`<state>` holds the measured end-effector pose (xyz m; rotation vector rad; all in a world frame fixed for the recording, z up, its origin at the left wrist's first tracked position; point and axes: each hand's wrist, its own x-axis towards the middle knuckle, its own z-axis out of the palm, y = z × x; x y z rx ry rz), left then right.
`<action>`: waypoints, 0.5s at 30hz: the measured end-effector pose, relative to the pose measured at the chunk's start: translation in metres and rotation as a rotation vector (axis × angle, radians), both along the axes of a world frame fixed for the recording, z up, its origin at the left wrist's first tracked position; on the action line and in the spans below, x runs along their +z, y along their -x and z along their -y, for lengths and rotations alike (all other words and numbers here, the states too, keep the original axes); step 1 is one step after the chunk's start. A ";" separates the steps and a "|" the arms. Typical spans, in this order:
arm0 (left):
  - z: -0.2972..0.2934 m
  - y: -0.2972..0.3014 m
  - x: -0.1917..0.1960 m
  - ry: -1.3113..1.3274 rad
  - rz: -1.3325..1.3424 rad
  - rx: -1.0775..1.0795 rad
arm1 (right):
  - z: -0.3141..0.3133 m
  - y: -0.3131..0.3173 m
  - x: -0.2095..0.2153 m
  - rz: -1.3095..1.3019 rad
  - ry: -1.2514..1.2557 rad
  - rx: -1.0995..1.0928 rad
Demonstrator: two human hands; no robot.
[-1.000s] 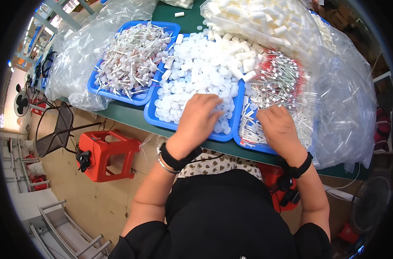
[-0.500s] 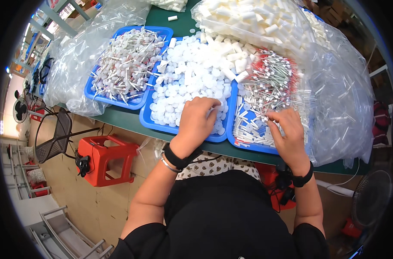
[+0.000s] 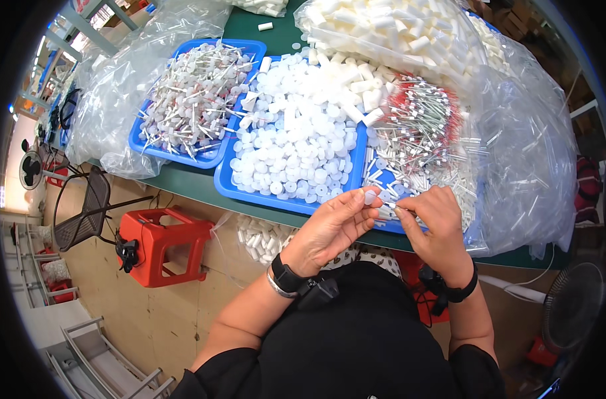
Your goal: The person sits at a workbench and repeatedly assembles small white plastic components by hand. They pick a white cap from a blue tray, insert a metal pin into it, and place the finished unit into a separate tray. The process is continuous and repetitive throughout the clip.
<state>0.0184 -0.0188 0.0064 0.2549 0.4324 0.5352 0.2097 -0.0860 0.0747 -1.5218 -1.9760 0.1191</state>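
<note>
My left hand pinches a small translucent white disc between thumb and fingertips, palm turned up, just in front of the trays. Close beside it, my right hand is closed in a pinch; the small thing at its fingertips is too fine to make out. The middle blue tray holds a heap of the same discs. Behind my hands, the right blue tray bears thin white tubes and a bundle of metal pins with red at their ends.
The left blue tray is heaped with discs on thin stems. A plastic bag of white cylinders lies at the back, another clear bag at the right. A red stool stands left of the green table.
My left hand has moved from over the disc tray toward the right and nearer me, now with a disc. My right hand has come slightly nearer from the right tray.
</note>
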 end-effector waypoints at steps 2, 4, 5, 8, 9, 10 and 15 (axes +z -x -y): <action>0.001 -0.002 -0.001 0.033 0.021 0.003 | 0.000 0.000 -0.001 0.038 -0.004 -0.005; 0.001 -0.003 -0.001 0.067 0.027 0.020 | 0.001 0.000 -0.001 0.058 -0.008 -0.007; 0.002 -0.003 -0.002 0.075 0.032 0.025 | 0.001 0.000 -0.001 0.067 -0.010 -0.008; 0.002 -0.003 -0.004 0.083 0.041 0.034 | 0.003 0.000 0.000 0.096 0.004 -0.018; 0.003 -0.003 -0.005 0.073 0.039 0.033 | 0.003 0.000 0.000 0.098 0.008 -0.024; 0.003 -0.003 -0.005 0.064 0.038 0.033 | 0.004 0.000 0.001 0.100 0.012 -0.031; 0.003 -0.003 -0.004 0.033 0.023 0.036 | 0.003 0.001 -0.002 0.105 0.002 -0.058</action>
